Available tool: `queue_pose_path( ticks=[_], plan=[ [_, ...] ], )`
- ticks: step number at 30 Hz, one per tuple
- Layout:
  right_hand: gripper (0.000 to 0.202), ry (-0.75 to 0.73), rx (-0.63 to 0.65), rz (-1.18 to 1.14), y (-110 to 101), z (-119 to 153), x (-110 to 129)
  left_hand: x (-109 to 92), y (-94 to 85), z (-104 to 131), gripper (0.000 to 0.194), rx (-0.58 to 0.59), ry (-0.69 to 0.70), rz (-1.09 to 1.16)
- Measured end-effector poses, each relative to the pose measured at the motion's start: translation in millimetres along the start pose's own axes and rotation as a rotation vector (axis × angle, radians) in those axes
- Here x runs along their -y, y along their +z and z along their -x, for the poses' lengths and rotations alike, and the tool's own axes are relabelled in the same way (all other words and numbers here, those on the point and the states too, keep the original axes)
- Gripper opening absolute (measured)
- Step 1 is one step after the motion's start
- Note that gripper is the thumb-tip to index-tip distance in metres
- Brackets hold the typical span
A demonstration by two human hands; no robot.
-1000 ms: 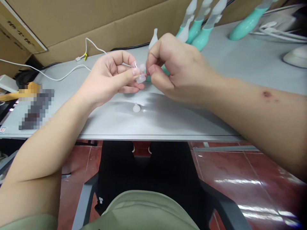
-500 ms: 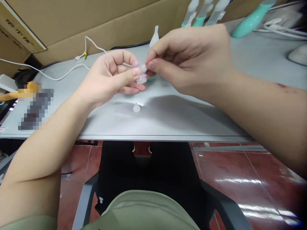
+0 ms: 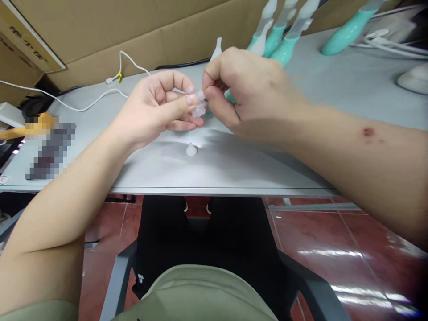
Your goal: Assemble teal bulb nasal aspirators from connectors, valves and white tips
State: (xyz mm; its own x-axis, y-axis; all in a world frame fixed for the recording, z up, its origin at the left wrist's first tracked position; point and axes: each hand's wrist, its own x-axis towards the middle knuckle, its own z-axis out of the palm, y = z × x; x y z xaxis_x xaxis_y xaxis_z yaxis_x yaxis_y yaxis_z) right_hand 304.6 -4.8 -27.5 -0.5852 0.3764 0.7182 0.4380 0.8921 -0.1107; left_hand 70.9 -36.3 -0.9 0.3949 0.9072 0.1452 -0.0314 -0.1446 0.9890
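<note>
Pinching clear plastic fitting (image 3: 199, 110) upper-centre: left hand (image 3: 160, 104) half-curled, thumb against fingers; right hand (image 3: 249, 91) curled, thumb and forefinger closed on its edge.

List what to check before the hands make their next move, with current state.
1. Left hand has the clear plastic piece: ok, held at the fingertips.
2. Right hand grip on that piece: cannot tell; fingertips are right at it, contact hidden.
3. Loose white tip out of the way: ok, on the table, apart from both hands.
4. Left hand clear of the white cable: cannot tell; the cable runs out of sight behind it.
5. Unobstructed view of the teal-handled items behind: not ok, right hand partly blocks them.
</note>
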Motion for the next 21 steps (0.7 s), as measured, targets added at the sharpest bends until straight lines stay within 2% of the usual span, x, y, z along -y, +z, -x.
queue_pose_path(
  ticks=[4, 10, 14, 21],
  plan=[
    [0.015, 0.004, 0.044, -0.011, 1.7, -1.4, -2.2, -0.3, 0.8, 1.2, 0.016, 0.002, -0.011, 0.005],
    [0.014, 0.022, 0.042, -0.074, 1.7, -1.1, -0.9, -1.7, 1.8, 1.3, 0.016, -0.018, -0.031, -0.037],
    [0.010, 0.051, -0.025, -0.175, -0.9, -0.2, 4.7, -2.0, -1.6, 0.2, 0.016, -0.045, -0.028, -0.070],
    [0.010, 0.073, -0.116, -0.440, -1.5, -0.8, 2.6, -1.3, -5.5, -2.0, 0.016, 0.002, -0.015, -0.037]
  ],
)
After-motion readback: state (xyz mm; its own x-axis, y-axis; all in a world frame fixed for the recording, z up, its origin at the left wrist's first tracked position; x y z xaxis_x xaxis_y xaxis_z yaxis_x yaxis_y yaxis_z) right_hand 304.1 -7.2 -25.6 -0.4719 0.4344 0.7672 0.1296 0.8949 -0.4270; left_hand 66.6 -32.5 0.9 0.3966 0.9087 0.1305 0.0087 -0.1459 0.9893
